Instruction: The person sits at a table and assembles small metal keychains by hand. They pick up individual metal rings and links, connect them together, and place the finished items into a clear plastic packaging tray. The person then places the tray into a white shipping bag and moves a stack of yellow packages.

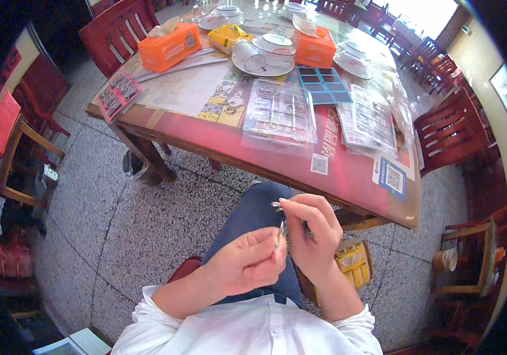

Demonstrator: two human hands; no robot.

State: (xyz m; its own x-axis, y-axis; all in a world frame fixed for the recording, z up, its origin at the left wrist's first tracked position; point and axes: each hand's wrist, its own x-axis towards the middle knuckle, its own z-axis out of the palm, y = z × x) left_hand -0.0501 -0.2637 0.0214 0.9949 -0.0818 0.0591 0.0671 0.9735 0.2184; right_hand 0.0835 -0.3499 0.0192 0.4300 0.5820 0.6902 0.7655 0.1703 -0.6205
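2 small silvery metal bits, held up over the lap off the table's near edge; can't tell if they're linked. L hand: thumb & fingers pinching the lower slim bit. R hand, slightly farther & to the right: thumb & index fingertips pinching the upper bit. Right of that, down low: 1 box w/ yellow packs. Far side of hands, 1 red-covered table. On it, near edge: 2 clear plastic packs w/ metal pcs inside, side by side mid & right; 1 blue grid sheet just beyond, btwn them; 1 pink card at left corner. Farther back: 2 orange tissue boxes, 1 left, 1 right; 1 yellow packet btwn; at least 4 white dish stacks. Floor, under table's left: 1 bin.
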